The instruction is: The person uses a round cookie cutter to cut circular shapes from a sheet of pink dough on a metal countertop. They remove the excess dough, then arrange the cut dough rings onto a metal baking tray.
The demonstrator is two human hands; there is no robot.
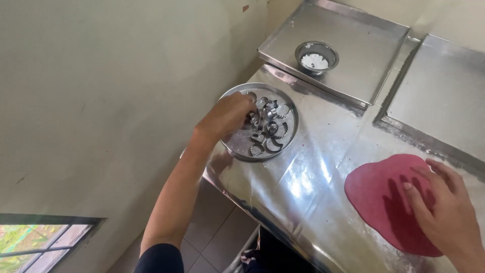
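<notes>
The left hand (228,115) reaches into a round steel plate (237,151) of small metal cutters (269,132). Its fingers (248,103) are curled down over the cutters at the plate's far side, and they seem to be closing on one, but the hand hides the tips, so I cannot tell whether anything is pinched. The right hand (447,212) rests with fingers spread and flat, its fingertips (407,186) on the near edge of a rolled-out pink dough (389,202) that lies on the tabletop (313,177).

Risks, as I judge them:
- The cutters lie heaped and touching just beyond the left fingertips. Lifting one could drag its neighbours along, or tip them over the rim.
- The plate sits close to the tabletop's left edge, under the left wrist. A push from the wrist could slide it off toward the floor.
- The dough is thin. Weight from the spread right fingers could dent it or stick it to the steel, and a sideways pull would stretch or tear it.
- The two hands work well apart, and the view cannot centre on both at once, so one may act unwatched.

Beyond the left fingers, a small bowl (317,56) of white powder stands on a tray (364,45), well clear of both hands.
</notes>
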